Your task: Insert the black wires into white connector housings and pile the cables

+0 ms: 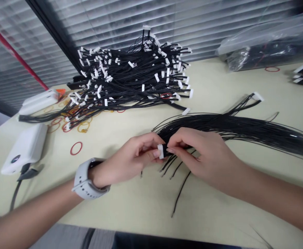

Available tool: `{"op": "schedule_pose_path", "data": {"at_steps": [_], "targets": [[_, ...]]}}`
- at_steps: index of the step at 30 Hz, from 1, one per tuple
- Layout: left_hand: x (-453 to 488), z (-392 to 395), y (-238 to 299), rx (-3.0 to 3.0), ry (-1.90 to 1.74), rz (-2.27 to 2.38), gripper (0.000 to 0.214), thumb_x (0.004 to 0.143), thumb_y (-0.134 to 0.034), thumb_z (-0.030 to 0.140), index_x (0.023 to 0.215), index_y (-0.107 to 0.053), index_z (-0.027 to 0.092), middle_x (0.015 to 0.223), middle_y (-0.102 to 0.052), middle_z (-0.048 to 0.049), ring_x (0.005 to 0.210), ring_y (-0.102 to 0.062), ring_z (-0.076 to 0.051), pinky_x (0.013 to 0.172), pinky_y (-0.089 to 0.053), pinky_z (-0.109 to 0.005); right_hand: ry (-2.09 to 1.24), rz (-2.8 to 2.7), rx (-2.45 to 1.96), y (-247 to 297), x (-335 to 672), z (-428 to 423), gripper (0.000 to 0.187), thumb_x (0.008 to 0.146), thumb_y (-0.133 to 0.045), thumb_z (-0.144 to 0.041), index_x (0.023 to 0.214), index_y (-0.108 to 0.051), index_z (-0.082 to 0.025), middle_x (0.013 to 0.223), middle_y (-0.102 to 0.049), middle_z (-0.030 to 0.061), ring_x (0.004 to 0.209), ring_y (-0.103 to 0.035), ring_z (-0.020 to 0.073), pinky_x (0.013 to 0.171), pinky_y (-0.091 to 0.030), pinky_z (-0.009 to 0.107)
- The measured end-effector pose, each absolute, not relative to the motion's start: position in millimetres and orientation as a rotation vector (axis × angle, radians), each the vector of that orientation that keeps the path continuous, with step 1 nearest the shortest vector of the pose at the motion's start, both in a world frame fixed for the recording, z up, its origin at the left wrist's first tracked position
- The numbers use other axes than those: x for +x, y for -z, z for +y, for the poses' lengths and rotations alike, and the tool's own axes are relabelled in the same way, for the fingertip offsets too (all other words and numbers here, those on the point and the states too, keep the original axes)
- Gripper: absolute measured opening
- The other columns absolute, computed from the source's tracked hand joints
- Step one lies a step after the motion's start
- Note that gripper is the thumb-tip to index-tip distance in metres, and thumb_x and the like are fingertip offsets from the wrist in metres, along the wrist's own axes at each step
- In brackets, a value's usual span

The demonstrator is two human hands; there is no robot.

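My left hand [138, 152], with a grey watch on its wrist, pinches a small white connector [161, 151] between thumb and fingers. Black wires run out of the connector's right side. Right beside it, my right hand [198, 152] is closed, thumb and index fingertip together at those black wires. Beneath and behind both hands lies a long bundle of loose black wires [245, 129], stretching to the right edge. Several wire ends with metal crimp terminals [172, 215] stick out below my hands.
A big pile of black wire harnesses [133, 79] with white connectors lies at the back. Red and yellow rubber bands [76, 148] are scattered at left, near a white power bank [27, 148] with a cable. A clear plastic bag [271, 45] sits at back right. Window blinds rise behind the table.
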State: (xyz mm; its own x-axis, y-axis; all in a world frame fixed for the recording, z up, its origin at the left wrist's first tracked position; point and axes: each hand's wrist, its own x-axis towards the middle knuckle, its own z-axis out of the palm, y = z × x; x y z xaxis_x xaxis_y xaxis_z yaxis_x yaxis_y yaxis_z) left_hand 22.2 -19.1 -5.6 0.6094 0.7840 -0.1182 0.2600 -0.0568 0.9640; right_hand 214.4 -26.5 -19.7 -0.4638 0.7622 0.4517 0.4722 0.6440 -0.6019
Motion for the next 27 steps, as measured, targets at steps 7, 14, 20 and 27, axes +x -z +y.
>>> {"op": "schedule_pose_path", "data": {"at_steps": [7,14,20,27], "targets": [[25,-21,9,1.622,-0.636,0.872,0.006,0.087,-0.046,0.013,0.089,-0.051,0.014,0.073,-0.052,0.0013,0.070,-0.054,-0.009,0.067,-0.047,-0.021,-0.510,-2.083,-0.872,25,213,-27,0.020,0.078,-0.044,0.000,0.077,-0.051,-0.018,0.075,-0.055,-0.0016,0.066,-0.051,0.0074,0.058,-0.038,0.018],[27,-24,3,1.682,-0.711,0.897,0.006,0.088,-0.045,0.014,0.091,-0.050,0.015,0.074,-0.055,0.0011,0.070,-0.054,-0.008,0.066,-0.047,-0.019,-0.236,-2.216,-0.871,18,218,-26,0.014,0.084,-0.043,-0.007,0.085,-0.053,-0.017,0.079,-0.054,0.0008,0.066,-0.050,0.0089,0.058,-0.038,0.022],[24,-22,-1,1.695,-0.818,1.018,0.010,0.089,-0.045,0.018,0.097,-0.050,0.016,0.075,-0.057,0.0006,0.071,-0.056,-0.009,0.066,-0.047,-0.020,0.105,-2.559,-0.592,-1,233,-33,0.014,0.083,-0.054,-0.024,0.094,-0.059,-0.016,0.090,-0.057,0.0043,0.084,-0.050,0.0173,0.075,-0.040,0.033],[22,-15,4,1.574,-0.768,1.001,0.009,0.088,-0.045,0.017,0.094,-0.051,0.015,0.079,-0.059,-0.0003,0.075,-0.059,-0.010,0.071,-0.049,-0.021,-0.183,-2.767,-0.780,23,237,-22,0.011,0.086,-0.047,-0.022,0.080,-0.055,-0.018,0.084,-0.052,0.0030,0.075,-0.048,0.0152,0.068,-0.038,0.029]]}}
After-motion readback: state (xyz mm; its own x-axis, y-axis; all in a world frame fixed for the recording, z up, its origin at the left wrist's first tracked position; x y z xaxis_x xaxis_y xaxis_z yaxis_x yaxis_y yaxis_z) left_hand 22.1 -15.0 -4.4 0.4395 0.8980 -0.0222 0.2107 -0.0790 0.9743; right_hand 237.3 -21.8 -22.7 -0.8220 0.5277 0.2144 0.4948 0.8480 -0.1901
